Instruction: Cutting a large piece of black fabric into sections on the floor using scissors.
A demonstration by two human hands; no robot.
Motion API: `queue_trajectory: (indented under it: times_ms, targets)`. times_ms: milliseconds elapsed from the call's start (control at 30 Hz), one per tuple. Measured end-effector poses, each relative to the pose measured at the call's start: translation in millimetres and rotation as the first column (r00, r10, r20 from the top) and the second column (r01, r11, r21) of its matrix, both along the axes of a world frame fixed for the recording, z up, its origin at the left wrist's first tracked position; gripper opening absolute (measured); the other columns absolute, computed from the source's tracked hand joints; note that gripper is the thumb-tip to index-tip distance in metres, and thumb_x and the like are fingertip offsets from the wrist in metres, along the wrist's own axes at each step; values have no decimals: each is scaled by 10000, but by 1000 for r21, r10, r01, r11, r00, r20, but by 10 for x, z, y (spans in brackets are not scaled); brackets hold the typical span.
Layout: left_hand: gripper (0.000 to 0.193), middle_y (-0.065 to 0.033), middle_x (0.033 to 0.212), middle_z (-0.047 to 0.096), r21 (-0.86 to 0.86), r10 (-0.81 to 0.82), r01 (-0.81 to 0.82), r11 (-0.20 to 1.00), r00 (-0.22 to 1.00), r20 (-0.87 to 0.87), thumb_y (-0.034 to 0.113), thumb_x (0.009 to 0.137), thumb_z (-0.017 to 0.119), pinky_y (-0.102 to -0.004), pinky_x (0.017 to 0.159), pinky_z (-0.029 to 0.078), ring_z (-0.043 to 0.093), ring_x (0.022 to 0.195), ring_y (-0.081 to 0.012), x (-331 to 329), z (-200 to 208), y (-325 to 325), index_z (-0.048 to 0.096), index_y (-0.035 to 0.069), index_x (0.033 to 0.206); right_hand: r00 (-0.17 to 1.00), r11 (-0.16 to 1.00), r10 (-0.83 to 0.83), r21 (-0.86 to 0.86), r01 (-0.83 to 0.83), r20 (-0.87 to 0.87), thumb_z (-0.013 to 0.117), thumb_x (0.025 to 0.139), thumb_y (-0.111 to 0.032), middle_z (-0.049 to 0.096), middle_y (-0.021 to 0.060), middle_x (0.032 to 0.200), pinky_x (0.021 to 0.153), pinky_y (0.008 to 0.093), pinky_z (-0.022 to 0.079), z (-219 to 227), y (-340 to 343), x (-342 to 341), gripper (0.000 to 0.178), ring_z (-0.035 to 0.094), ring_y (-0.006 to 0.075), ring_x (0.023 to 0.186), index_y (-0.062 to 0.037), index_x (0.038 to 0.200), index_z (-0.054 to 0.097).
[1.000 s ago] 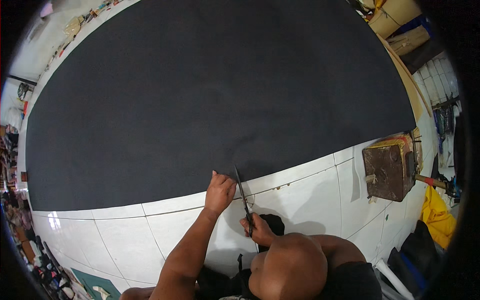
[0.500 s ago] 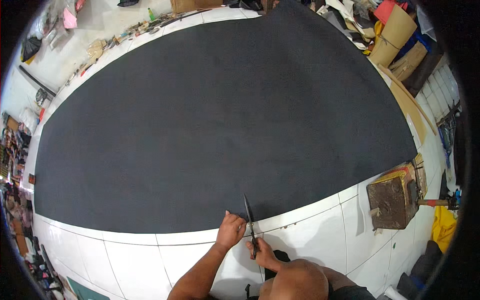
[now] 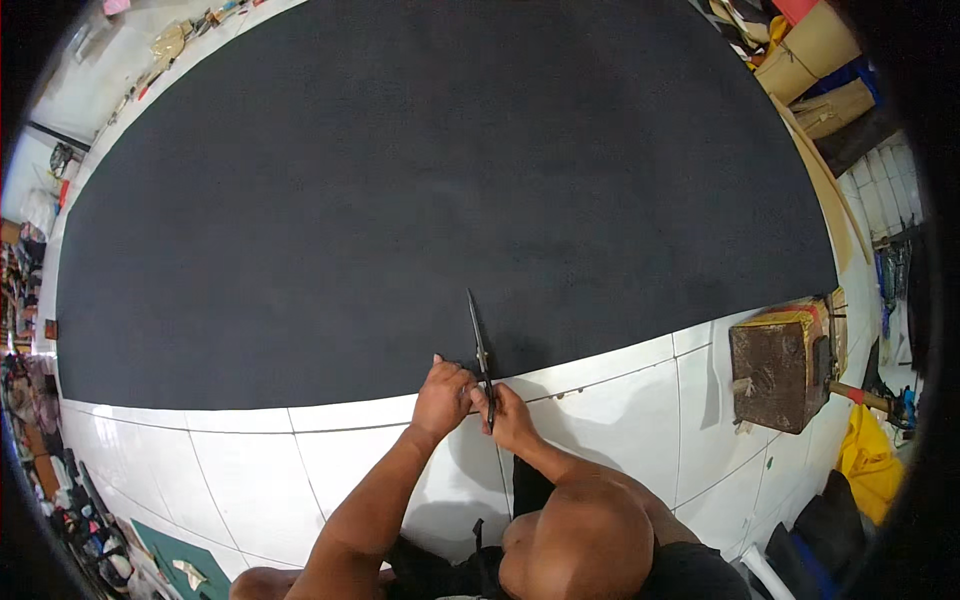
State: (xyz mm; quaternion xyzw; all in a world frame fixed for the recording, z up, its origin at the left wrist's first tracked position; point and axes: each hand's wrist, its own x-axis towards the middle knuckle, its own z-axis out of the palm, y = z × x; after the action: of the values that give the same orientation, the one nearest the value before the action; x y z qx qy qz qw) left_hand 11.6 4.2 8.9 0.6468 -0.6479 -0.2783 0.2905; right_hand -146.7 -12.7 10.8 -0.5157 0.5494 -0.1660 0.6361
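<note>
A large dark grey-black sheet of smooth material lies spread flat before me. My right hand is closed around the handles of a pair of long scissors. Their narrow blades point away from me over the sheet and look nearly together. Close on the left, my left hand has its fingers curled at the sheet's near edge, thumb side up, and appears to pinch it. The two hands almost touch. What lies beneath the left fingers is hidden.
White tiles run along the near edge. A brown block-like box stands by the sheet's right corner. Rolled tan material lies far right, yellow cloth near right, and a green mat at lower left.
The whole view has shifted, so sheet edge and hands sit higher in the picture. My right hand has come closer to my left, still with the scissors.
</note>
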Motion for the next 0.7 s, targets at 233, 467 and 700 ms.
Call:
queue_trajectory:
  times_ms: [233, 467, 700]
  targets:
    - [262, -143, 1030, 545, -49, -140, 150, 988, 977, 164, 61, 746, 650, -549, 1086, 314, 529, 1028, -353, 13, -23, 38, 615, 38, 1005, 997, 998, -41, 51, 38, 65, 643, 901, -437, 469, -13, 555, 440, 264, 395, -77, -2, -91, 414, 491, 94, 472, -55, 810, 512]
    - [305, -172, 1019, 529, -65, -238, 261, 963, 940, 246, 54, 723, 639, -566, 1071, 337, 525, 1042, -366, 84, -14, 60, 583, -14, 1015, 994, 975, -67, -216, 47, -85, 648, 882, -488, 492, 6, 549, 445, 277, 395, -70, -458, 289, 479, 490, 98, 465, -77, 695, 489]
    - [369, -171, 1023, 531, 35, -269, 268, 963, 934, 235, 69, 715, 656, -556, 1083, 333, 524, 1066, -349, 83, 100, 21, 596, -18, 1069, 999, 997, -46, -55, 45, -13, 628, 895, -492, 489, 10, 528, 423, 264, 387, 99, -957, 522, 489, 496, 99, 458, -76, 686, 479]
